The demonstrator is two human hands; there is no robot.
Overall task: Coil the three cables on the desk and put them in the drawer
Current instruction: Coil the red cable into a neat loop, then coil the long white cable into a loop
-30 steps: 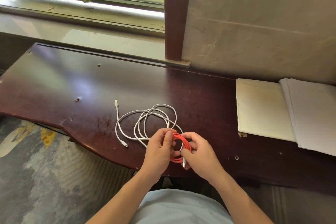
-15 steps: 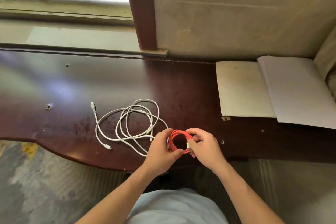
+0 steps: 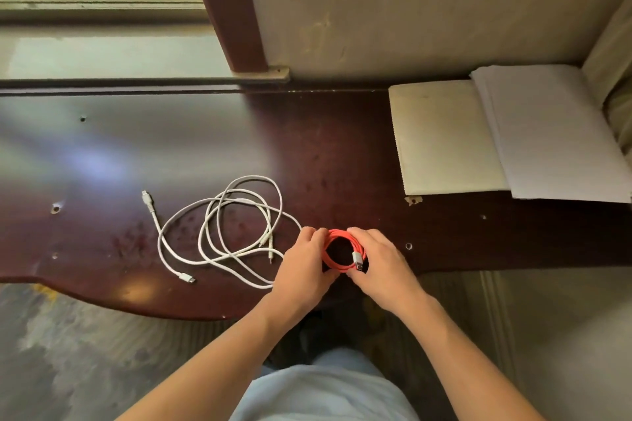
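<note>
A red cable (image 3: 337, 236) is wound into a small tight coil, its silver plug hanging at the right side. My left hand (image 3: 304, 267) grips the coil's left side and my right hand (image 3: 383, 267) grips its right side, just above the dark wooden desk (image 3: 342, 154) near its front edge. To the left, white cables (image 3: 222, 232) lie loosely tangled on the desk, with plugs sticking out at the left and bottom. No drawer is in view.
A cream notebook (image 3: 441, 137) and a stack of white paper (image 3: 554, 133) lie at the desk's right back. A wooden window post (image 3: 232, 10) and the wall rise behind. The desk's curved front edge and patterned floor are at the lower left.
The view has swung right and downward. Both hands stay on the red coil, which now looks rounder and lies flatter between them. The white cables have not moved.
</note>
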